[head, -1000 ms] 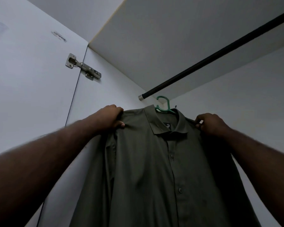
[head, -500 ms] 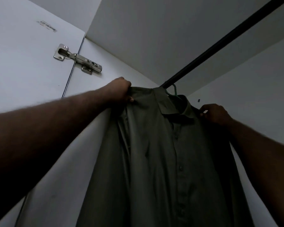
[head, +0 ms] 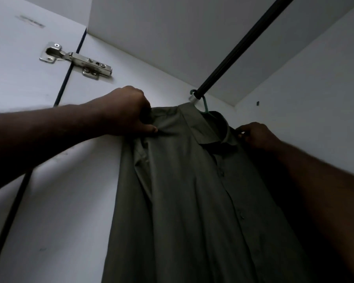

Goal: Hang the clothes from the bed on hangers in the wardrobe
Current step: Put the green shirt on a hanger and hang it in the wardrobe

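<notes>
An olive-green button shirt [head: 192,190] hangs on a green hanger [head: 205,105], whose hook sits over the black wardrobe rail [head: 243,43] close to the rail's left end. My left hand [head: 129,113] grips the shirt's left shoulder, thumb pressed on the cloth. My right hand [head: 258,136] pinches the right shoulder beside the collar. Most of the hanger is hidden under the shirt.
The white wardrobe side wall [head: 70,201] stands just left of the shirt, with a metal door hinge [head: 78,61] above my left arm. The wardrobe top panel [head: 172,37] lies close above the rail. The back wall [head: 315,88] is to the right.
Both hands raised the shirt and hanger up to the rail; the green hook, below the rail a second ago, now sits over it. The view came closer.
</notes>
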`<state>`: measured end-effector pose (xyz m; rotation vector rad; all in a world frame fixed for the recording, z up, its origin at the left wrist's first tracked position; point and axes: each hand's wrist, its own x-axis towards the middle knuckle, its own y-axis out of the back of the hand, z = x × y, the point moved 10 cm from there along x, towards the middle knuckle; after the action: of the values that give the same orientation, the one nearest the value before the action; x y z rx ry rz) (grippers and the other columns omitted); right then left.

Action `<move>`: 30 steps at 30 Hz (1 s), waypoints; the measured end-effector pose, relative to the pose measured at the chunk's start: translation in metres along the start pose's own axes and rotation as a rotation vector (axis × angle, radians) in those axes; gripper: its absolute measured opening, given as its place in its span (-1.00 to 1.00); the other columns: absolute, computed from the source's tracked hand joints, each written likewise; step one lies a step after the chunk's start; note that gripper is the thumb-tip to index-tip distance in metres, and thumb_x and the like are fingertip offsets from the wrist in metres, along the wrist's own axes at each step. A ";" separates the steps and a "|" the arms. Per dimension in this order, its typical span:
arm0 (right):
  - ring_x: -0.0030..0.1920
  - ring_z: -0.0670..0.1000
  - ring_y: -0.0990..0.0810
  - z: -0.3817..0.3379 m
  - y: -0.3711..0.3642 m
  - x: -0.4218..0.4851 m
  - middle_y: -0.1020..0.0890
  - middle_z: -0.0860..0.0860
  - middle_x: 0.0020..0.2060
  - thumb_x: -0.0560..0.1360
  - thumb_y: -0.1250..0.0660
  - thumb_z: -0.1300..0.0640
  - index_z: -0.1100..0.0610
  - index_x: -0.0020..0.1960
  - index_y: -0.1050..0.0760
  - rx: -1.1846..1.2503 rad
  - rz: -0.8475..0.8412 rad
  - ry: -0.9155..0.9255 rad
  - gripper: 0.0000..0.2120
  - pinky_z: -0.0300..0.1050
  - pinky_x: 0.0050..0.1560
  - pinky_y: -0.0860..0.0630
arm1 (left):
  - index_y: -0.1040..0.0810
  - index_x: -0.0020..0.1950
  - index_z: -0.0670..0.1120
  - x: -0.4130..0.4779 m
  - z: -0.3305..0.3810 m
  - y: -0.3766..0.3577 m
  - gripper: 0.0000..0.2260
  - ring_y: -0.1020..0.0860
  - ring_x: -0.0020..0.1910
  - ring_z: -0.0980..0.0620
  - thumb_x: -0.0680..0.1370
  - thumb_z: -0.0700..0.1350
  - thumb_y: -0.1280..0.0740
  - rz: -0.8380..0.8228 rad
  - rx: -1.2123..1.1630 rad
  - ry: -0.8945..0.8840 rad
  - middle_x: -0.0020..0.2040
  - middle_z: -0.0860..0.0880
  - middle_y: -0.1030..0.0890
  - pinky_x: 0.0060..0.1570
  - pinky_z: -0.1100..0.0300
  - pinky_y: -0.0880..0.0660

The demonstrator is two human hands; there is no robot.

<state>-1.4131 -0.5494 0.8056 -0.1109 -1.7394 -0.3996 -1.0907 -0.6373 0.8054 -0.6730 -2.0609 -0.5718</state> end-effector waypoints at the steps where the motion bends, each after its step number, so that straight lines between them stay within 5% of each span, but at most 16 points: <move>1: 0.24 0.19 -0.54 0.000 -0.001 -0.001 -0.59 0.19 0.23 0.59 -0.30 0.19 0.16 0.27 -0.57 -0.002 -0.001 -0.012 -0.73 -0.06 0.22 -0.40 | -0.64 0.03 -0.15 0.001 0.000 0.000 -0.58 -0.40 -0.14 -0.04 0.43 0.18 -0.44 -0.005 0.001 0.006 -0.17 -0.07 -0.47 -0.17 0.16 -0.30; 4: 0.24 0.20 -0.53 -0.002 -0.001 -0.003 -0.56 0.20 0.26 0.60 -0.29 0.18 0.19 0.28 -0.55 -0.003 -0.024 -0.053 -0.72 -0.09 0.19 -0.39 | -0.57 0.23 -0.17 0.000 -0.005 0.000 -0.48 -0.49 0.03 -0.12 0.43 0.16 -0.45 -0.028 -0.061 0.082 0.02 -0.14 -0.57 -0.03 0.15 -0.40; 7: 0.29 0.19 -0.50 -0.007 0.014 -0.013 -0.53 0.20 0.30 0.58 -0.30 0.18 0.20 0.36 -0.46 0.033 0.007 -0.117 -0.64 -0.11 0.23 -0.37 | -0.48 0.29 -0.16 -0.012 -0.019 0.006 -0.43 -0.51 0.15 -0.09 0.43 0.17 -0.46 0.001 -0.369 0.302 0.15 -0.12 -0.56 0.02 0.18 -0.41; 10: 0.24 0.19 -0.53 -0.038 0.044 -0.030 -0.57 0.21 0.24 0.57 -0.30 0.16 0.18 0.36 -0.44 0.084 0.150 -0.085 -0.63 -0.07 0.22 -0.41 | -0.49 -0.05 -0.21 -0.033 -0.030 0.006 -0.62 -0.57 -0.23 -0.05 0.49 0.10 -0.43 0.021 -0.720 0.500 -0.15 -0.13 -0.54 -0.41 0.20 -0.52; 12: 0.14 0.14 -0.58 -0.077 0.059 -0.046 -0.62 0.14 0.15 0.56 -0.32 0.10 0.14 0.28 -0.50 0.100 0.193 0.014 -0.69 -0.08 0.12 -0.46 | -0.48 -0.09 -0.25 -0.049 -0.026 -0.002 -0.66 -0.54 -0.40 -0.05 0.53 0.03 -0.41 -0.056 -0.843 0.590 -0.26 -0.16 -0.52 -0.57 0.22 -0.51; 16: 0.00 0.01 -0.61 -0.162 0.062 -0.081 -0.66 0.03 -0.02 0.54 -0.37 0.07 0.08 0.06 -0.60 0.131 0.121 0.255 -0.86 -0.08 0.06 -0.52 | -0.49 -0.08 -0.30 -0.077 -0.018 -0.008 -0.71 -0.55 -0.51 -0.06 0.53 -0.06 -0.43 -0.119 -0.856 0.643 -0.29 -0.21 -0.55 -0.49 0.07 -0.60; 20: 0.05 -0.07 -0.50 -0.215 0.055 -0.109 -0.57 -0.04 0.02 0.52 -0.38 -0.01 0.04 0.08 -0.59 0.071 0.097 0.410 -0.81 -0.14 0.09 -0.43 | -0.50 -0.02 -0.32 -0.099 -0.013 -0.012 -0.73 -0.58 -0.49 -0.08 0.51 -0.12 -0.44 -0.140 -0.802 0.662 -0.24 -0.25 -0.60 -0.50 0.06 -0.59; 30: -0.01 -0.08 -0.55 -0.251 0.044 -0.147 -0.60 -0.06 0.01 0.52 -0.38 -0.05 0.01 0.16 -0.56 0.203 -0.070 0.427 -0.74 -0.12 0.04 -0.52 | -0.52 -0.08 -0.29 -0.139 0.006 -0.031 -0.83 -0.57 -0.49 -0.11 0.55 -0.17 -0.36 -0.232 -0.827 0.740 -0.29 -0.22 -0.59 -0.48 0.09 -0.59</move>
<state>-1.1349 -0.5691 0.7116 0.1720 -1.3536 -0.2713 -1.0483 -0.6909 0.6803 -0.5425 -1.1613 -1.5802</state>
